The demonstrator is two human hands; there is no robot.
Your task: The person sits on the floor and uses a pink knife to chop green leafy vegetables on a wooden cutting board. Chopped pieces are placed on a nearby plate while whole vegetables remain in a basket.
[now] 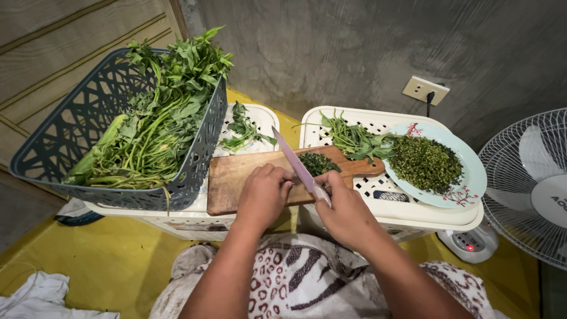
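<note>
At far left, a dark grey plastic basket with a lattice wall (65, 142) rests tilted on a white perforated plastic crate (189, 217), and it is heaped with long-stemmed leafy green stalks (156, 127); a small loose sprig of the same greens (243, 131) lies on the crate just beside the basket's right wall; next comes a brown wooden cutting board with a rounded handle (236, 177), which bridges the gap between that crate and a second white perforated crate (378, 124) to the right, the two crates serving as the surface. On the board, the left hand (263, 195) rests curled with knuckles up, its grip narrow and pressed down near the board's front edge; what it pins cannot be made out. Just to its right, the right hand (342, 210) has its grip wrapped tight on the handle of a pink-bladed kitchen knife (295, 162); the blade's long axis runs from the hand up and to the left, away from the person. A small dark pile of chopped greens (318, 163) sits on the board just right of the blade, beyond the right hand, and that hand is the nearer of the two. Further right lie uncut green stems (354, 139), then a pale blue round plate with a red flower pattern (469, 177) heaped with finely chopped greens (424, 163); a white electric fan (528, 189) stands at the far right.
</note>
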